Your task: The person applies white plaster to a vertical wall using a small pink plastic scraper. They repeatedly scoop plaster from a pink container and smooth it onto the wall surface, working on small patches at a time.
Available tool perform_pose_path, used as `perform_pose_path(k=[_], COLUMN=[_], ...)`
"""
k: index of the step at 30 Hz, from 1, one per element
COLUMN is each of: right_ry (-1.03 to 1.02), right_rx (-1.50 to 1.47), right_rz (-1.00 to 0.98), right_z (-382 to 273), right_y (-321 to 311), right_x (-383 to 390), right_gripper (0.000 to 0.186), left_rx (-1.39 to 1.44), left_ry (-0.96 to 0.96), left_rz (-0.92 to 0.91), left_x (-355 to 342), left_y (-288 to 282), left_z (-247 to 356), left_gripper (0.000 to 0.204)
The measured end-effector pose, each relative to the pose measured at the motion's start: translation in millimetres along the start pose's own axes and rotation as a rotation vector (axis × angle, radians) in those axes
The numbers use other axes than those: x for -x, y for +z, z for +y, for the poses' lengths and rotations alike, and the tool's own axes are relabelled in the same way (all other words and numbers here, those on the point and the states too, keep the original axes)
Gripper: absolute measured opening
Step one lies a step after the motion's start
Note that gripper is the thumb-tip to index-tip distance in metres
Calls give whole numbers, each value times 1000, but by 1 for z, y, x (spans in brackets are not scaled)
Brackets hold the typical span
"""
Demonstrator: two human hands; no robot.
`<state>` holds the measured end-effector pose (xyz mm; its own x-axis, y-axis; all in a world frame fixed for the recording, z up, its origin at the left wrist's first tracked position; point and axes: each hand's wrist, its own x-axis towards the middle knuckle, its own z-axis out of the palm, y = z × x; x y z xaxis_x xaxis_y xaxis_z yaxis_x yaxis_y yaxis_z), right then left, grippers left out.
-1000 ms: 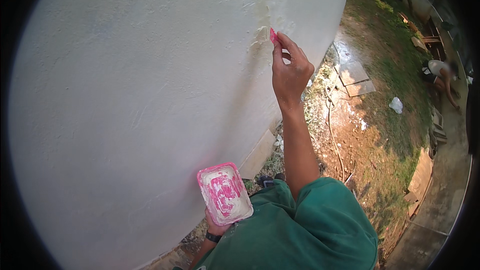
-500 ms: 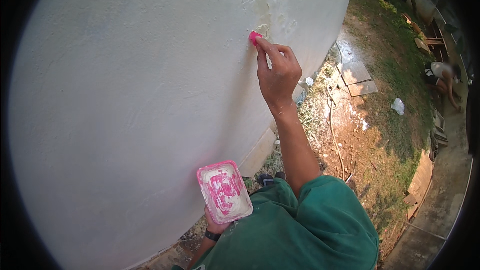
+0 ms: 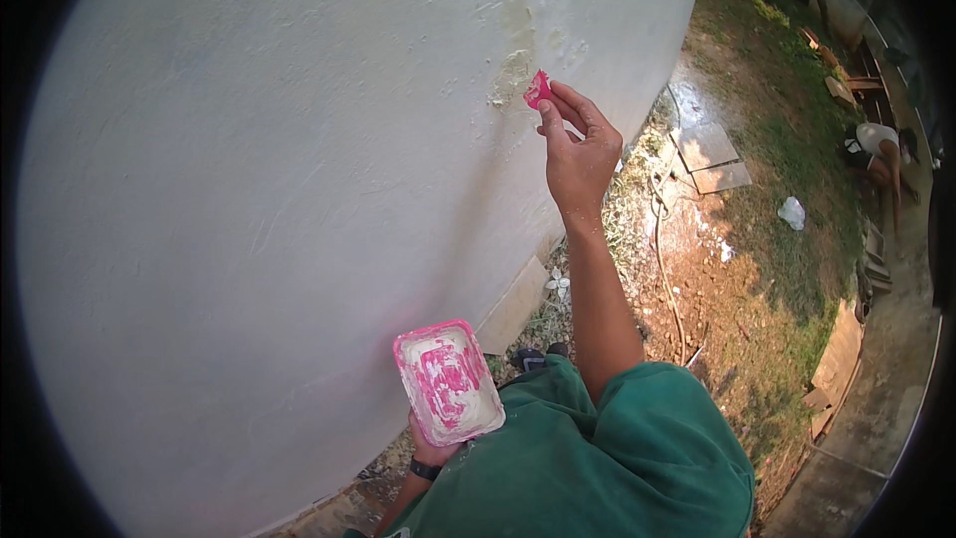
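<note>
My right hand (image 3: 583, 154) pinches a small pink plastic scraper (image 3: 538, 90) smeared with white paste, held just to the right of a rough cream patch (image 3: 510, 75) on the pale plastered wall (image 3: 279, 179). Whether it touches the wall, I cannot tell. A thin crack-like line of filler runs up from that patch. My left hand (image 3: 431, 446), with a black band on its wrist, holds a pink rectangular tray (image 3: 448, 384) coated inside with white paste; the tray hides most of the fingers.
Along the wall's foot lie boards (image 3: 513, 309), square slabs (image 3: 707, 149) and a long hose (image 3: 662, 239). Right of these are patchy grass (image 3: 797, 269), a white plastic scrap (image 3: 792, 212) and a concrete path (image 3: 866, 389), where another person (image 3: 876, 154) crouches near the far edge.
My right hand went down-left onto the patch, then moved back right with the scraper tilted differently. The cream patch looks wider at the left. The other person's arm shifted slightly.
</note>
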<state>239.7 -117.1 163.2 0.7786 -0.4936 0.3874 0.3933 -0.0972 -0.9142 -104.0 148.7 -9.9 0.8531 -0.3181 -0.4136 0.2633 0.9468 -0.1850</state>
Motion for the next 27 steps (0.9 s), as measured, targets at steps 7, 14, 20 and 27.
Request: perform_pose_path(k=[7,14,20,27], right_ry=[-107,-395,-275,-262], right_rx=[122,319,238,284], right_rz=[62,-23,0,26], right_z=[-2,2,-7,-12], right_y=[6,25,-2,10], right_x=[-7,-2,-11,-30], right_gripper=[27,22,30,30], left_rx=[-90,-120,-106,-119], left_ry=[46,42,46,25], left_rz=[91,80,129,119], left_x=[2,2,1,2], left_y=[-10,-13,-7,-3], left_z=[5,7,7,11], left_gripper=[68,67,67,68])
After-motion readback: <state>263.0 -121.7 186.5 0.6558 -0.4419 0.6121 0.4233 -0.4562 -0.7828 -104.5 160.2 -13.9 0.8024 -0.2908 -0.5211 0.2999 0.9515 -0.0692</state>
